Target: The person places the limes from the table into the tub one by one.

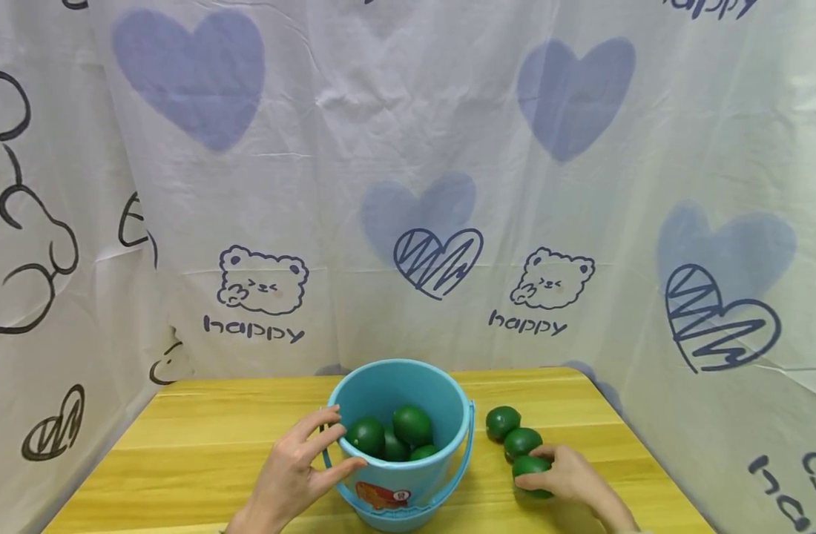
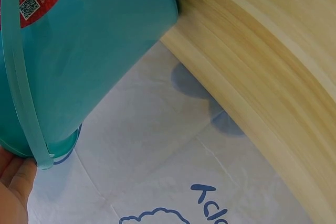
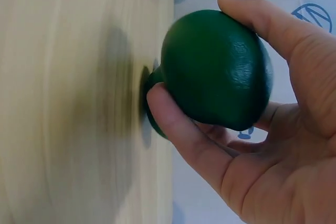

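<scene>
A light blue bucket (image 1: 397, 382) with a handle stands on the wooden table, several dark green limes (image 1: 412, 425) inside it. My left hand (image 1: 294, 463) holds the bucket's left rim, thumb along the front and fingertips at the edge. In the left wrist view, fingers (image 2: 21, 179) touch the rim beside the handle joint. To the right of the bucket, my right hand (image 1: 568, 478) grips a smooth green lime (image 3: 215, 72) between thumb and fingers. Two more limes, a far one (image 1: 503, 423) and a nearer one (image 1: 522, 443), lie just beyond it.
The yellow wood-grain table (image 1: 201, 430) extends on both sides of the bucket. A white curtain (image 1: 381, 133) printed with hearts and bears hangs behind and at both sides. On the bucket's front is a red sticker (image 1: 381, 495), above the lowered handle (image 1: 464, 475).
</scene>
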`<state>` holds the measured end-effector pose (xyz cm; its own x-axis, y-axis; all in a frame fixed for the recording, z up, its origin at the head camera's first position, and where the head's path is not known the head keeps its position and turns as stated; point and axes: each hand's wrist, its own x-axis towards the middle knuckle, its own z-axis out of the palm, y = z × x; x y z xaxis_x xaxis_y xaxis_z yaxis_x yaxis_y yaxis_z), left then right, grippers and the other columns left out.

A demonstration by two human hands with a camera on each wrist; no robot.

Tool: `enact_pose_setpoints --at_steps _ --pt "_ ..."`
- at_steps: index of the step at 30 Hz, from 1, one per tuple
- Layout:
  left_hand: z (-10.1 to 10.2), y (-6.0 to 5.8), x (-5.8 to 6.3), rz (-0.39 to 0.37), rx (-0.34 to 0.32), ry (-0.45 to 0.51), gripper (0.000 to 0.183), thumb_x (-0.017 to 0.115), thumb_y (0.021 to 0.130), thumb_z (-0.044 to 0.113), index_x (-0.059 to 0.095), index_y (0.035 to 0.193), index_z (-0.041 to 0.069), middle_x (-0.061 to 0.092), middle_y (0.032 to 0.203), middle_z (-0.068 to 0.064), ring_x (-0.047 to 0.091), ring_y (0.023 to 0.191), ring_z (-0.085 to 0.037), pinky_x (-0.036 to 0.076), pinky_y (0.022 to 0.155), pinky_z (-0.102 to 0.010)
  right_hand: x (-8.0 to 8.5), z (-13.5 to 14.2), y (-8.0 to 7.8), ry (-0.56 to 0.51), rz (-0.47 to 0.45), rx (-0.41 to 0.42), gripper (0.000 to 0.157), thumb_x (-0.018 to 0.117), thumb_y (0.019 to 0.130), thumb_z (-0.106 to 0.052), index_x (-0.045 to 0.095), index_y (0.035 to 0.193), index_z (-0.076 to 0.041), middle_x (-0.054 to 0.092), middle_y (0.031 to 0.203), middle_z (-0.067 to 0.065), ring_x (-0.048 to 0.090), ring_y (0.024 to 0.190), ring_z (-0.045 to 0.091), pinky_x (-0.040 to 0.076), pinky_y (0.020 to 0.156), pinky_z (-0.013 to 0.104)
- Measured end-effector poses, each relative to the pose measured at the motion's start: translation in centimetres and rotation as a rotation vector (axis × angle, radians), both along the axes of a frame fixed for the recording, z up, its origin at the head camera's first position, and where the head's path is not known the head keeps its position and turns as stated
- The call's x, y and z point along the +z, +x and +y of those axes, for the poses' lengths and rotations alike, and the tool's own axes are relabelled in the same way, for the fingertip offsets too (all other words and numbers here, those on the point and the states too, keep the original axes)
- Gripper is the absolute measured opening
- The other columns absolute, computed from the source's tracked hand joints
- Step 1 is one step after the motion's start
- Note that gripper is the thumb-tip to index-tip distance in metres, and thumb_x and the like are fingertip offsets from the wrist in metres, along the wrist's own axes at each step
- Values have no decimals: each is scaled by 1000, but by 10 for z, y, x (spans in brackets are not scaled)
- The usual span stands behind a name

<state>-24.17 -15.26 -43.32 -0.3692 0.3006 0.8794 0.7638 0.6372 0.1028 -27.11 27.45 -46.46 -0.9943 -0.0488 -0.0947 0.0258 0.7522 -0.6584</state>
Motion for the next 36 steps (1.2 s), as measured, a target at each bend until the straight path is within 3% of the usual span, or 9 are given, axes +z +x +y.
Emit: enact_pose_setpoints --at_steps 8,12,17,25,36 --pt "0 0 1 -26 -6 -4 41 84 73 45 74 100 16 67 114 -4 68 104 -26 58 90 -29 6 -6 -1 -95 -38 -47 54 81 74 -27 57 117 -4 61 103 11 60 84 22 53 65 34" --pt "0 0 1 -19 -12 1 40 84 73 44 73 99 15 67 113 -4 68 104 -26 57 91 -27 11 -10 0 -179 -24 -19 50 79 74 -17 53 116 -5 59 107 15 59 85 24 53 65 35" --pt "0 0 1 -23 -7 4 40 84 73 44 73 99 15 67 113 -4 68 104 -26 57 91 -27 15 -15 0 -244 46 46 49 76 72 -6 58 118 -7 59 111 15 58 87 24 53 66 34" --pt "0 1 1 -17 -2 -5 41 83 73 45 74 99 15 67 113 -4 68 104 -26 59 87 -33 25 -28 -6 -301 109 -24 53 80 72 -9 63 122 -14 58 123 18 59 88 26 55 66 35" --pt "0 1 1 -32 -2 2 40 84 73 44 73 99 16 67 113 -4 68 105 -26 59 86 -33 46 -48 -6 -335 240 -90 49 81 78 -19 62 123 -19 59 127 17 62 98 28 58 71 35"
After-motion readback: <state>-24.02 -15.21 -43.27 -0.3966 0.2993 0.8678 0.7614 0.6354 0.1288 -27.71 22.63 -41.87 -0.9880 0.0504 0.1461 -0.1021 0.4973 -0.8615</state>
